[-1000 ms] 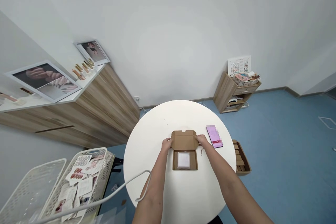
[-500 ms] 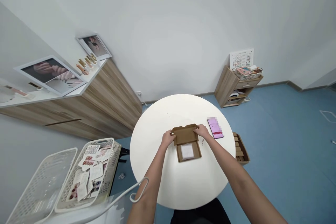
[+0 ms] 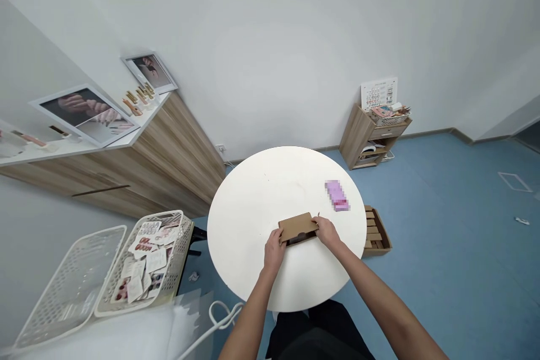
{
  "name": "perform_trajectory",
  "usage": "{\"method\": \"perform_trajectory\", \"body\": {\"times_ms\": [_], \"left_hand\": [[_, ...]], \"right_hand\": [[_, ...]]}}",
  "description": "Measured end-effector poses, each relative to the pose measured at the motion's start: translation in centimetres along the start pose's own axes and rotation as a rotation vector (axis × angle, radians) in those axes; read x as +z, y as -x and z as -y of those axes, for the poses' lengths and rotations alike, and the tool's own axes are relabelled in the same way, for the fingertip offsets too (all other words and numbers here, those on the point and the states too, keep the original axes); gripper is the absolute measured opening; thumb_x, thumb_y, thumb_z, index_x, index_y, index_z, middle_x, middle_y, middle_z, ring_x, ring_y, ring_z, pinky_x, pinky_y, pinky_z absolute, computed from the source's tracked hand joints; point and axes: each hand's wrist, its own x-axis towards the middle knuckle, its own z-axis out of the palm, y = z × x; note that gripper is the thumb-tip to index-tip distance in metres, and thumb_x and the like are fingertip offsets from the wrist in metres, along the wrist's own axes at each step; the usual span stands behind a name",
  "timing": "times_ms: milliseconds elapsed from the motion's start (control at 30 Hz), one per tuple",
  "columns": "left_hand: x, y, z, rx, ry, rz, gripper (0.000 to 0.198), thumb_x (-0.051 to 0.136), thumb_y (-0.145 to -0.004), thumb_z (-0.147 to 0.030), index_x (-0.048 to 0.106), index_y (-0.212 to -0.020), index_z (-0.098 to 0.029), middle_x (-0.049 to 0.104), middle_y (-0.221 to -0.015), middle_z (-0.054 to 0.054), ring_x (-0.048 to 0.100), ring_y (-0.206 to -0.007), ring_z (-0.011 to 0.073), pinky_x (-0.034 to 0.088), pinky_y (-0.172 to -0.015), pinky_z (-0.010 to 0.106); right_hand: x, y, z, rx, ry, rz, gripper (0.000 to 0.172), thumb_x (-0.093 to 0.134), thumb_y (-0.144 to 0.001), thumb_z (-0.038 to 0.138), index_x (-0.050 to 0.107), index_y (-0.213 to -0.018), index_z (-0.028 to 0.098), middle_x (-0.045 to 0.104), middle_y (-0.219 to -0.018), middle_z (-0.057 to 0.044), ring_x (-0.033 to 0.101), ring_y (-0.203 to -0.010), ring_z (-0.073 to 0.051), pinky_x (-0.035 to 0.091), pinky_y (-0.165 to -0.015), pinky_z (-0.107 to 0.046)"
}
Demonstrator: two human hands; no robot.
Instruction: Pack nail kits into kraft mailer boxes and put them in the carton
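- The left hand and right hand hold opposite ends of a cardboard mailer box, fingers closed on it, lid almost down.
- The box is at the near side of the round white table.
- A phone, its surface pixelated, lies on the table, far right of the box.

Plain brown box on a white table, blue floor beyond.
A pink phone shows as pixelated squares; the cabinet has streaked tan wood grain, the white basket a pattern of small holes, and the trousers are black.
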Motion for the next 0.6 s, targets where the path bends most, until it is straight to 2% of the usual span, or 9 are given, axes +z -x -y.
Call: {"method": "perform_trajectory", "body": {"times_ms": [133,233,300,433,600], "left_hand": [[2.3,3.0,1.4,-0.052,-0.012,0.023,0.068,0.047,-0.078,-0.003,0.044,-0.141,-0.026,0.044,-0.149,0.006,0.048,-0.131,0.0225,0.046,-0.102,0.034],[3.7,4.8,2.2,-0.069,0.015,0.042,0.071,0.046,-0.081,-0.007,0.034,-0.148,-0.027,0.028,-0.158,0.006,0.041,-0.138,0.0247,0.047,-0.103,0.035],[4.5,5.8,2.8,-0.055,0.058,0.047,0.074,0.045,-0.081,-0.008,0.029,-0.151,-0.028,0.022,-0.160,0.004,0.038,-0.139,0.0250,0.048,-0.101,0.036],[5.9,7.4,3.8,-0.019,0.174,0.026,0.074,0.041,-0.083,-0.008,0.024,-0.152,-0.030,0.021,-0.160,0.000,0.033,-0.142,0.0215,0.044,-0.107,0.036],[6.8,9.0,4.1,-0.063,0.293,-0.011,0.075,0.039,-0.080,-0.006,0.027,-0.152,-0.026,0.025,-0.159,0.001,0.028,-0.144,0.0195,0.030,-0.117,0.038]], "right_hand": [[2.8,1.9,-2.0,-0.069,0.040,-0.054,0.070,0.039,-0.070,-0.003,0.056,-0.132,0.022,0.057,-0.137,-0.005,0.055,-0.120,-0.020,0.044,-0.096,-0.030],[5.2,3.2,-3.6,-0.090,0.066,-0.074,0.076,0.041,-0.069,-0.002,0.046,-0.142,0.019,0.046,-0.148,-0.008,0.047,-0.130,-0.023,0.041,-0.103,-0.035],[6.7,3.9,-4.6,-0.118,0.045,-0.081,0.081,0.042,-0.068,-0.002,0.042,-0.146,0.021,0.045,-0.148,-0.007,0.046,-0.131,-0.024,0.041,-0.105,-0.036],[8.7,5.0,-6.0,-0.201,-0.008,-0.114,0.087,0.041,-0.066,-0.003,0.036,-0.149,0.021,0.047,-0.147,-0.005,0.043,-0.132,-0.022,0.038,-0.110,-0.039],[9.2,6.1,-6.4,-0.257,-0.045,-0.083,0.088,0.043,-0.064,0.000,0.034,-0.149,0.017,0.044,-0.149,-0.009,0.040,-0.136,-0.024,0.032,-0.115,-0.046]]}}
